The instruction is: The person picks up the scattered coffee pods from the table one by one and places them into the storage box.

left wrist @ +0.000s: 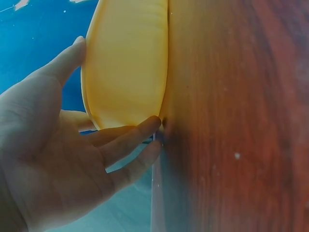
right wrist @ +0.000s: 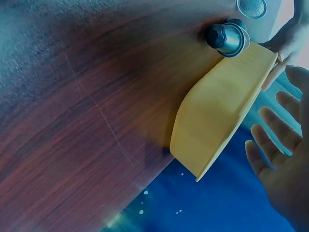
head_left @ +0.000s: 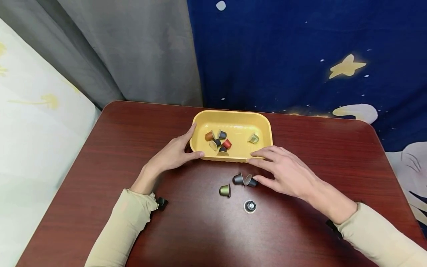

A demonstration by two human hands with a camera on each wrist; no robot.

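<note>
My left hand holds the left end of a yellow tray, the thumb at the front rim and the fingers around the end. Over the tray's front right rim hovers my right hand, fingers spread and holding nothing. Its thumb is close to a dark coffee capsule, which lies against another dark capsule. A green capsule lies on its side nearby. One silver capsule stands on its rim. Inside the tray, several capsules, including a red one, cluster left; a pale green one lies right.
The dark red wooden table has its back edge just behind the tray. Beyond it hang a grey curtain and a blue curtain with stars. White patterned fabric is at the left.
</note>
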